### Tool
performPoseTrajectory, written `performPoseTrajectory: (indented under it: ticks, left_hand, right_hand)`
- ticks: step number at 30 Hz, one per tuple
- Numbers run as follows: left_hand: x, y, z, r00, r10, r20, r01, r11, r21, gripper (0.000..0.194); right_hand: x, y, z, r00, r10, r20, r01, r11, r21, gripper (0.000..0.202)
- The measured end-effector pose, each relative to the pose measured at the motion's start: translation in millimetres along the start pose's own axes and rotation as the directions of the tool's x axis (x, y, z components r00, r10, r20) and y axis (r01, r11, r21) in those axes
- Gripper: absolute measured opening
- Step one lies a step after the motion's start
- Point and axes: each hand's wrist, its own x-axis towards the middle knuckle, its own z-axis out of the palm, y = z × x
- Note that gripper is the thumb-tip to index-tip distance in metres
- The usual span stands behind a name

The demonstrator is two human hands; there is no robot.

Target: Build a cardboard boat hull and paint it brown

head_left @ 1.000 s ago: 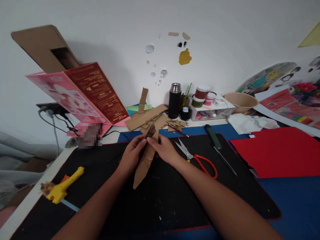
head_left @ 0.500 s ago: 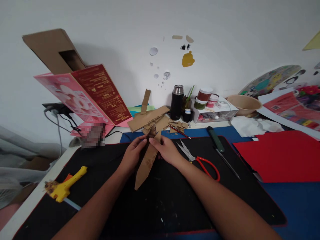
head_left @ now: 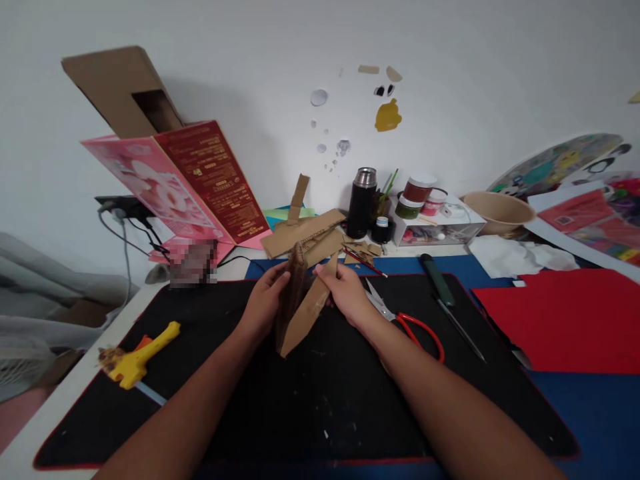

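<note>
My left hand [head_left: 266,298] is closed on a thick, dark-edged cardboard piece [head_left: 292,293] that stands upright on its edge. A flat, pointed cardboard strip [head_left: 309,312] is pinched in my right hand [head_left: 346,291], slanting down toward me. Near my body the lower ends of the two pieces meet or overlap; whether they are joined I cannot tell. At their far ends a gap lies between them. Just right of my right hand, scissors with red handles [head_left: 423,333] lie on the black mat [head_left: 320,413], partly hidden by my wrist.
A yellow glue gun [head_left: 134,365] lies on the left. On the right are a green-handled pointed tool [head_left: 440,283] and red paper [head_left: 565,320]. Behind my hands are cardboard scraps [head_left: 300,237], a black thermos [head_left: 361,207] and paint jars [head_left: 417,190]. A pink folded card [head_left: 145,180] stands at back left.
My hands have moved apart, opening the two cardboard pieces into a V. The strip in my right hand has swung right. The whole view has shifted slightly.
</note>
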Motion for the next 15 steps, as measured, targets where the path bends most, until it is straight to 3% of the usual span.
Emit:
performPoseTrajectory:
  ticks: [3,8,10,12,15]
  left_hand:
    - [0,1,-1.6,0.997,0.076,0.023,-0.078,0.992,0.098,0.058]
    - [-5,14,-4.3,0.958,0.282,-0.044,-0.258,0.921,0.291,0.043]
    - [-8,20,-4.9,0.968,0.252,0.007,-0.247,0.945,0.214,0.046]
    - [-12,27,-4.8,0.979,0.156,0.133,-0.173,0.975,0.137,0.054]
    - [-19,39,-3.7,0.954,0.046,0.295,-0.091,0.986,0.142,0.060]
  right_hand:
    - [1,-4,-3,0.998,-0.019,-0.062,0.023,0.998,0.055,0.045]
    - [3,-9,-6,0.990,-0.058,-0.129,0.075,0.988,0.133,0.049]
    - [4,-10,-7,0.986,-0.083,-0.145,0.103,0.984,0.142,0.050]
    - [4,-11,-8,0.981,-0.101,-0.163,0.125,0.981,0.148,0.050]
    - [4,-14,-10,0.970,-0.121,-0.209,0.150,0.980,0.130,0.049]
